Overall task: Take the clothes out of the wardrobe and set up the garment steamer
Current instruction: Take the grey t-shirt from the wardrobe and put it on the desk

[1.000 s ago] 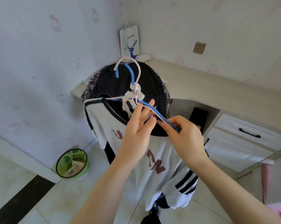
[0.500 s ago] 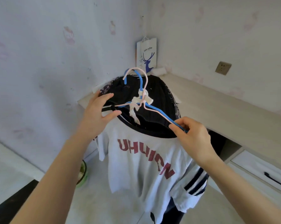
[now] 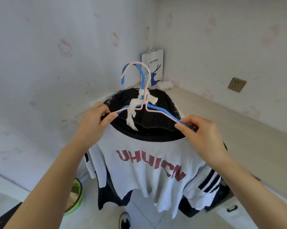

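Two hangers, one blue and one pink, are tied together at the neck with a strip of white cloth. A white T-shirt with red letters and a black garment hang from them in front of me. My left hand pinches the left shoulder of the hangers. My right hand pinches the right shoulder. The hooks point up and rest on nothing. No garment steamer is in view.
A beige corner desk runs along the right wall, with a drawer handle below. A white paper bag hangs in the corner. A wall socket sits above the desk. A green bin stands on the floor at lower left.
My left hand moved from the middle of the hangers to the left shoulder and now pinches it. The clothes were lifted higher and turned square to me.
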